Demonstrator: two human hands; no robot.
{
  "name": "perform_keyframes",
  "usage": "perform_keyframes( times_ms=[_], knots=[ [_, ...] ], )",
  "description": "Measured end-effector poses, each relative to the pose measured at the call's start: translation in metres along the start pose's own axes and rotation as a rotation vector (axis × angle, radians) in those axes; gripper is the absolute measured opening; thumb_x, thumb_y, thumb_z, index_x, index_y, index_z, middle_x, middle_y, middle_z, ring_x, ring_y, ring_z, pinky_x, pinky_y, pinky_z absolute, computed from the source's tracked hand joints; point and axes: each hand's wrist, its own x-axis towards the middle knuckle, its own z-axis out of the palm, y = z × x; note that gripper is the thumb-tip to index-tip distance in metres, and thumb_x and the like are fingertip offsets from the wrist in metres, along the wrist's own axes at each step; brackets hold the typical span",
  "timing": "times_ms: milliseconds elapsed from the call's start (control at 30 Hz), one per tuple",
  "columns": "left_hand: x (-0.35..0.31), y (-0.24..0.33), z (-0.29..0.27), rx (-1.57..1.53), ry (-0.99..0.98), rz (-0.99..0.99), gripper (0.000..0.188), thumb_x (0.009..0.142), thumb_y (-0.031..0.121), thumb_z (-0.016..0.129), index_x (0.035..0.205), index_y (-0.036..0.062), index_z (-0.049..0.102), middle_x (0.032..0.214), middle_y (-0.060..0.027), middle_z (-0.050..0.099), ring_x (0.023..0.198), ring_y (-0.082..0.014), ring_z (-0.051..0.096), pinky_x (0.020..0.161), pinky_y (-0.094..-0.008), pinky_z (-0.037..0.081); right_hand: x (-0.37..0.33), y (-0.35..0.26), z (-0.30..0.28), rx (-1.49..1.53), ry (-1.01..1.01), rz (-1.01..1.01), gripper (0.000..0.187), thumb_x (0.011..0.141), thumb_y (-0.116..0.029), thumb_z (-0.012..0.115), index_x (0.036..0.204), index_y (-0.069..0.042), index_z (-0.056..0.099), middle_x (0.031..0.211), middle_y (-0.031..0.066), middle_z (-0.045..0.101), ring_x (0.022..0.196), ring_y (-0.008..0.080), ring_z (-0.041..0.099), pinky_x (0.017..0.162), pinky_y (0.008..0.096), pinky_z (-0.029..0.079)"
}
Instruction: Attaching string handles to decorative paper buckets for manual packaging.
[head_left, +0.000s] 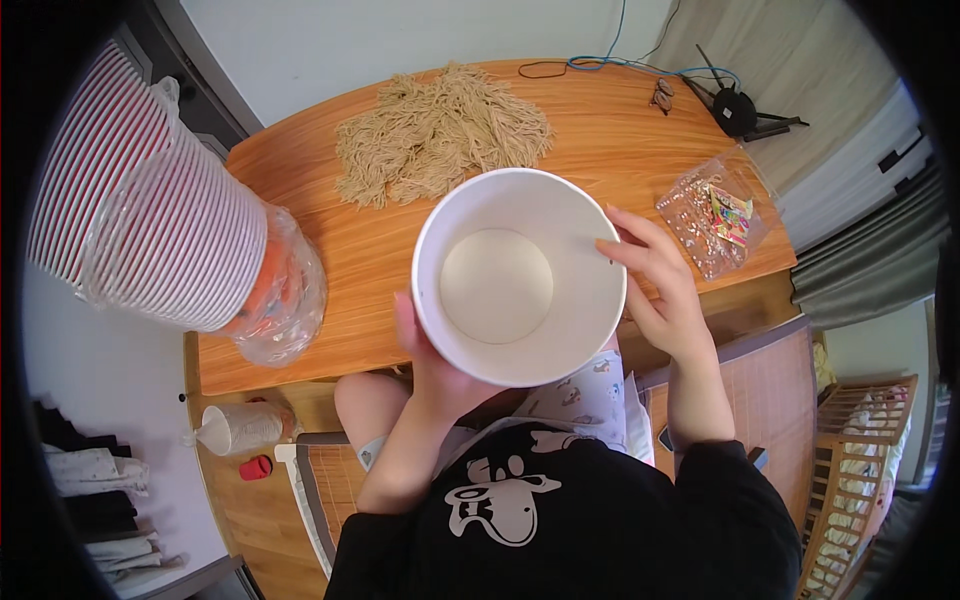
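By the left hand (432,368) and the right hand (658,285) — both clamped on its sides — a white bucket (518,280) was held above the counter's (350,300) near edge. Beige strands (440,138) were heaped by the far edge; wrapped buckets (180,230) were stacked at the left edge.

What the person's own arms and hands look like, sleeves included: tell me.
The left hand, partly hidden, and the right hand show no gloves, rings or watch. The forearms are bare too, below black short sleeves. These belong to a black shirt with a white cartoon print.
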Motion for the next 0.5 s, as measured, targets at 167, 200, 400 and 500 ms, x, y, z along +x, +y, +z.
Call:
perform_keyframes(
  times_ms=[167,200,400,500],
  knots=[
    [-0.002,0.037,0.008,-0.177,0.175,-0.364,0.078,0.100,0.067,0.027,0.150,0.0083,0.037,0.149,-0.0140,0.044,0.135,-0.0265,0.046,0.113,-0.0482,0.035,-0.009,0.007,-0.001,0.174,0.125,-0.053,0.042,0.084,0.006,0.062,0.125,-0.004,0.063,0.130,0.0186,0.061,0.122,0.0332,0.057,0.103,0.0416,0.045],
    [-0.005,0.042,-0.012,-0.408,0.227,-0.509,0.074,0.101,0.063,0.031,0.148,0.0079,0.041,0.146,-0.0135,0.048,0.133,-0.0265,0.048,0.110,-0.0454,0.040,-0.008,0.011,0.002,0.222,0.136,0.029,0.042,0.085,0.001,0.066,0.127,-0.003,0.060,0.126,0.0182,0.063,0.119,0.0320,0.059,0.102,0.0404,0.045],
    [-0.087,0.077,-0.110,0.380,0.195,0.115,0.105,0.073,0.057,0.081,0.152,0.0086,0.032,0.153,-0.0143,0.040,0.137,-0.0337,0.045,0.113,-0.0523,0.040,0.047,0.045,0.030,-0.177,-0.074,-0.044,0.035,0.084,-0.001,0.066,0.119,-0.002,0.064,0.115,0.0153,0.064,0.107,0.0294,0.063,0.093,0.0366,0.050],
    [-0.104,0.094,-0.106,0.417,0.209,0.105,0.115,0.067,0.061,0.084,0.154,0.0107,0.029,0.155,-0.0144,0.037,0.137,-0.0340,0.045,0.112,-0.0519,0.042,0.074,0.078,0.063,-0.261,-0.260,-0.157,0.026,0.082,-0.006,0.069,0.108,-0.005,0.068,0.108,0.0131,0.065,0.101,0.0324,0.062,0.089,0.0405,0.051]
  ],
)
